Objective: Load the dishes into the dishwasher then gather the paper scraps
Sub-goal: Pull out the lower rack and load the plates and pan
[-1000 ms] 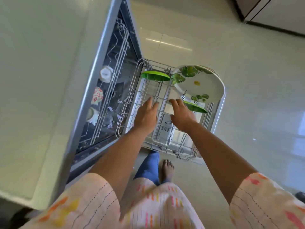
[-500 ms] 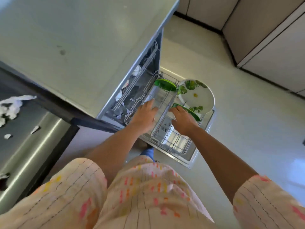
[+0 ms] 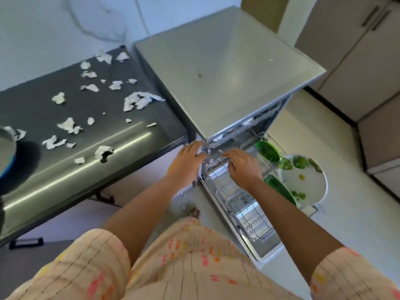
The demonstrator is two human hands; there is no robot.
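Nearest to us is our soft, peach-coloured top, crinkled cloth flecked with pink and yellow dashes. Just past it the dishwasher, a smooth grey box with a flat matte lid, stands with its door down and its thin wire rack drawn out in front of it. Our left hand rests at the dishwasher's front left corner, fingers nearly straight and together, gripping nothing. Our right hand hovers over the rack at the dishwasher's mouth, fingers loosely curled (whether they touch the wire we cannot tell). On the rack's outer side stand two glossy green plates on edge and a round white plate printed with green leaves. Left of the dishwasher, torn white paper scraps, crumpled and ragged, lie scattered over a dark brushed-metal table.
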